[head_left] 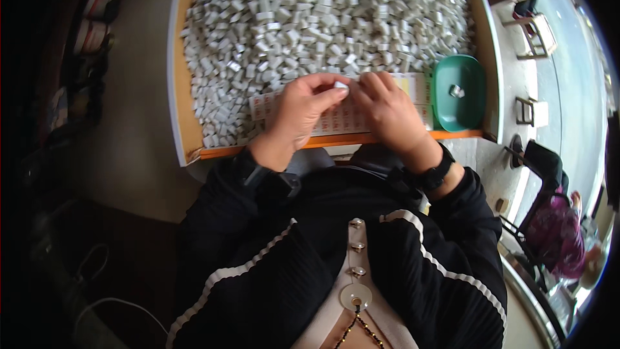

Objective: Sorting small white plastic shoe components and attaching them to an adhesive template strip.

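Left hand (292,113): thumb and forefinger pinch a small white piece (340,86), above the tray's (183,106) near edge, around mid-length. Right hand (394,113) just beside it, fingers curled; cannot tell whether they grip anything. Printed sheets (336,121) lie beneath both hands. Green bowl (458,116) sits at near right corner, few pieces inside. Heap of white pieces (323,19) reaches toward far edge.

Right of your grip, two small, pale-topped, square stools (547,31) (540,114) stand in bright light; leftward, you have dim grey-brown floor (139,103).
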Demonstrator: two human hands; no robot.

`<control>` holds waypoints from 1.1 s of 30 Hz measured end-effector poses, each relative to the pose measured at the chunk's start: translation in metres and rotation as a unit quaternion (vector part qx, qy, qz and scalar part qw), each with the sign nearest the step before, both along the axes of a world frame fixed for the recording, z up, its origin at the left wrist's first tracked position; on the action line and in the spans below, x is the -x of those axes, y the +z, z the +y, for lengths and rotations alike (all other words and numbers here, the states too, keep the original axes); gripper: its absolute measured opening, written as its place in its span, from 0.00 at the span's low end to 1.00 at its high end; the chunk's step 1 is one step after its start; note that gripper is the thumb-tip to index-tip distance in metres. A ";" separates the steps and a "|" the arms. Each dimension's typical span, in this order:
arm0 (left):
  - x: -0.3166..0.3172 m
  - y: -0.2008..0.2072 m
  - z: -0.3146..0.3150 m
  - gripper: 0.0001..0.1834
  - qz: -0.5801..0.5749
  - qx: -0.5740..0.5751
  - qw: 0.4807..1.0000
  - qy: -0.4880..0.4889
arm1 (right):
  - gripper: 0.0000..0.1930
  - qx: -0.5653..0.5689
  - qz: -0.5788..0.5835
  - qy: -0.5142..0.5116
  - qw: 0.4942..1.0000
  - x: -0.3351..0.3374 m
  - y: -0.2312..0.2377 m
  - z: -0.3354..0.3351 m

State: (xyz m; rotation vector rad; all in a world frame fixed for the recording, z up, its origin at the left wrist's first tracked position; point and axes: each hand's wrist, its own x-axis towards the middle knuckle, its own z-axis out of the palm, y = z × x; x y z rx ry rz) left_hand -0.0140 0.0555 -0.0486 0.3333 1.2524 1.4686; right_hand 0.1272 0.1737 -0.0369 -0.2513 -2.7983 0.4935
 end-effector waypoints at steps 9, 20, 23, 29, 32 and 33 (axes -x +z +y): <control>-0.007 -0.005 0.008 0.13 0.009 -0.003 0.999 0.036 | 0.12 0.149 0.047 -0.018 0.988 -0.013 0.000 0.018; -0.007 0.024 0.017 0.14 0.079 -0.012 0.997 0.020 | 0.11 0.715 0.135 -0.185 0.660 -0.009 0.018 0.021; -0.010 0.035 0.020 0.13 0.059 -0.050 0.997 0.014 | 0.13 0.715 0.162 -0.165 0.659 -0.004 0.024 0.011; -0.016 0.048 0.010 0.12 0.121 -0.065 0.990 0.023 | 0.14 0.699 0.227 -0.116 0.668 -0.003 0.028 -0.001; -0.017 0.050 0.009 0.13 0.150 -0.083 0.985 0.020 | 0.14 0.701 0.229 -0.105 0.667 0.001 0.029 -0.004; -0.017 0.050 0.010 0.13 0.160 -0.090 0.983 0.027 | 0.14 0.703 0.230 -0.103 0.665 0.002 0.028 -0.004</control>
